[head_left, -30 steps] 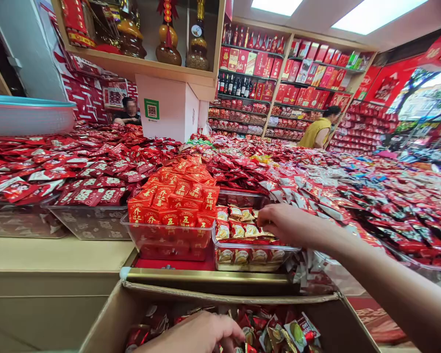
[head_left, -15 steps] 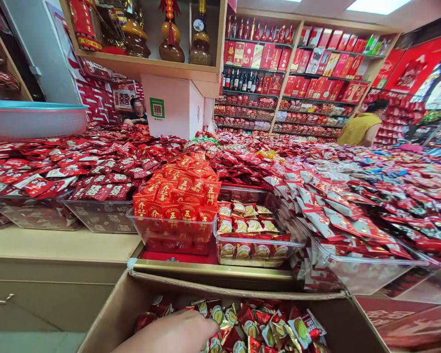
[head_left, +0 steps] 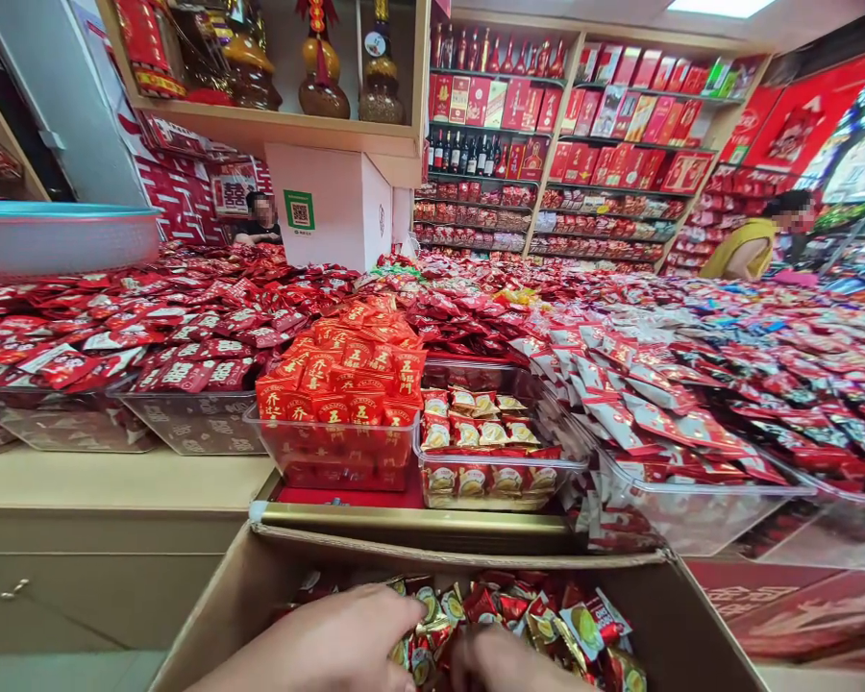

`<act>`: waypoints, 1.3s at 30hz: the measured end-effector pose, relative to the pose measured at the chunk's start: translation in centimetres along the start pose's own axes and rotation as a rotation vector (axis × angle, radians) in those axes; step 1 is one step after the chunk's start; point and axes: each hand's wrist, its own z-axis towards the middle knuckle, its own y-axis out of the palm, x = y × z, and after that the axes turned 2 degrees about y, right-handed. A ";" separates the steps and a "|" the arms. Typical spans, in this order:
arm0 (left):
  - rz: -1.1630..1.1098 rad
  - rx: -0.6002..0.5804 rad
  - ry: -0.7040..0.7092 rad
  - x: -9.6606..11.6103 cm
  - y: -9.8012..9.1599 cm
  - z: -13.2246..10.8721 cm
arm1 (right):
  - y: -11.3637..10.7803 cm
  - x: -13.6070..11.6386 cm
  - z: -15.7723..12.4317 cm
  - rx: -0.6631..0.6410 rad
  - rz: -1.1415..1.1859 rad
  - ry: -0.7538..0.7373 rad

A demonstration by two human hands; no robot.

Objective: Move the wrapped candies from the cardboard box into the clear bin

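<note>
An open cardboard box (head_left: 209, 615) in front of me holds many small wrapped candies (head_left: 583, 630) in red, gold and white wrappers. My left hand (head_left: 360, 634) reaches in from the lower left and lies on the candies. Its thumb and forefinger are apart, and I see nothing held between them. Just to its right, my right hand (head_left: 505, 658) is down among the candies with its fingers curled. Its fingertips are hidden, so what they grip cannot be made out. Beyond the box, a clear bin (head_left: 501, 466) contains neat rows of similar candies.
Left of that bin stands a clear bin (head_left: 332, 452) heaped with orange-red packets (head_left: 346, 370). More bins (head_left: 699, 505) of red and white packets spread to the right. A blue-rimmed basket (head_left: 64, 235) sits at left. One person (head_left: 746, 245) is at the far right, another (head_left: 259, 221) behind the counter.
My right hand has come into view, down in the box beside my left hand. My left hand's thumb now shows. The view has shifted slightly, and the person in yellow appears farther right.
</note>
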 end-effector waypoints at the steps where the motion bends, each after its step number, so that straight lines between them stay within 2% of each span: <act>1: -0.028 0.010 0.022 0.1 -0.1 0.0 | -0.7 -0.3 -0.2 0.047 0.036 -0.008; 5: -0.289 0.086 0.115 1.0 -0.6 0.5 | -2.8 -1.9 -1.6 0.235 0.425 -0.081; 8: -0.585 0.132 0.113 1.6 -0.7 1.2 | -3.2 -3.0 -2.4 0.264 0.713 -0.099; 12: -0.987 0.172 0.097 2.1 -1.0 1.5 | -3.6 -3.9 -3.0 0.225 0.897 -0.029; 16: -1.142 0.236 0.068 2.4 -1.5 1.4 | -3.9 -3.9 -3.1 0.218 1.013 -0.046; 21: -1.203 0.301 0.084 2.8 -1.6 1.5 | -3.7 -3.9 -3.2 0.239 1.147 -0.075; 24: -1.186 0.288 0.082 2.8 -1.6 1.4 | -4.2 -3.9 -3.3 0.347 0.997 -0.132; 27: -1.225 0.199 0.071 2.9 -1.8 1.1 | -4.9 -3.5 -3.5 0.567 0.597 -0.337; 29: -1.313 0.163 0.054 3.0 -1.9 0.9 | -5.1 -3.3 -3.7 0.655 0.324 -0.496; 34: -1.418 0.180 0.046 3.2 -2.0 0.9 | -4.7 -3.3 -3.9 0.675 -0.119 -0.733; 39: -1.295 0.306 0.112 2.8 -1.9 1.0 | -4.6 -3.4 -3.9 0.580 -0.251 -0.700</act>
